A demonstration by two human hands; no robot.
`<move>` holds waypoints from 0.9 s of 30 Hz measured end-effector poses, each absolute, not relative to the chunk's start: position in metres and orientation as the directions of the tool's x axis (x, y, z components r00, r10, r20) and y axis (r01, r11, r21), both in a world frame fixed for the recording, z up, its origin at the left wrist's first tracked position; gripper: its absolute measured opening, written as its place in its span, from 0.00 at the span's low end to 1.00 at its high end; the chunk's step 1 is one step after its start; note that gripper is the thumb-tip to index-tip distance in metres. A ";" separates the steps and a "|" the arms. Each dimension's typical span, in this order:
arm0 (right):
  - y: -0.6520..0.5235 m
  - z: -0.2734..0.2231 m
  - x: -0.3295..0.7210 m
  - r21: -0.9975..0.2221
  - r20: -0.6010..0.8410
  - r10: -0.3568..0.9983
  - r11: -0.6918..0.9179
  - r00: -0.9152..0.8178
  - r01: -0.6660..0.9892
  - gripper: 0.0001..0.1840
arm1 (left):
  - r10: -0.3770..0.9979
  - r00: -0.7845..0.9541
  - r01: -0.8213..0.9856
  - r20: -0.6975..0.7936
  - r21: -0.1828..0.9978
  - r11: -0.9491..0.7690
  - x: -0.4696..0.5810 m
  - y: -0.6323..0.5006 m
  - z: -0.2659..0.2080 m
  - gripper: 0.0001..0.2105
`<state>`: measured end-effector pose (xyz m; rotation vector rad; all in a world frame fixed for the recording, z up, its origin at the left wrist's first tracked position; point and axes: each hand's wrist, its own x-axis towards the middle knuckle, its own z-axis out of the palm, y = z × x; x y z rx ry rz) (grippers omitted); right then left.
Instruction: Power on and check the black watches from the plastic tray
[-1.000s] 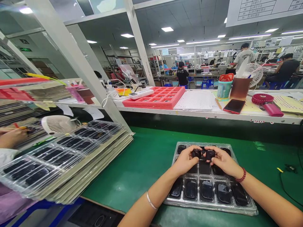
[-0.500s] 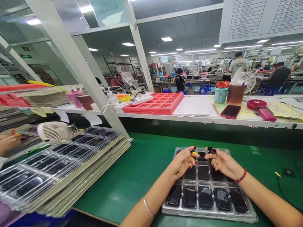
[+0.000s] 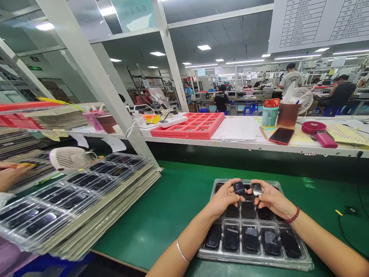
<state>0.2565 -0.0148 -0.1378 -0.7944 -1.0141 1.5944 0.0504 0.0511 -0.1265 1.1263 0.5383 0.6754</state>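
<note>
My left hand [image 3: 226, 198] pinches a small black smartwatch body [image 3: 239, 187] by its edges, its glossy face turned up. Close beside it, my right hand [image 3: 270, 198] grips a second watch body [image 3: 256, 189], which catches a bright reflection. The two pieces are apart and held side by side over the far part of a clear plastic tray [image 3: 248, 258]. Rows of dark watch bodies lie in the tray's compartments, one of them a glossy piece [image 3: 251, 239] in the front row. My hands hide part of the far rows.
Stacked trays [image 3: 127, 204] of similar dark pieces stand at left, near a white fan [image 3: 69, 159] and another person's hand [image 3: 15, 175]. A shelf behind holds a red foam tray [image 3: 187, 132], papers, a phone [image 3: 281, 135] and a pink handheld fan [image 3: 324, 139]. A cable lies at right.
Both watch bodies have been tilted from edge-on so their flat faces now show. My hands stay over the tray. At the left, the other person's hand has shifted slightly.
</note>
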 end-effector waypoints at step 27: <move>-0.020 -0.137 0.244 -0.987 0.152 0.973 0.158 -0.175 0.017 0.16 | 0.705 0.708 -0.088 0.042 0.996 0.029 0.053 0.040 -0.118 0.18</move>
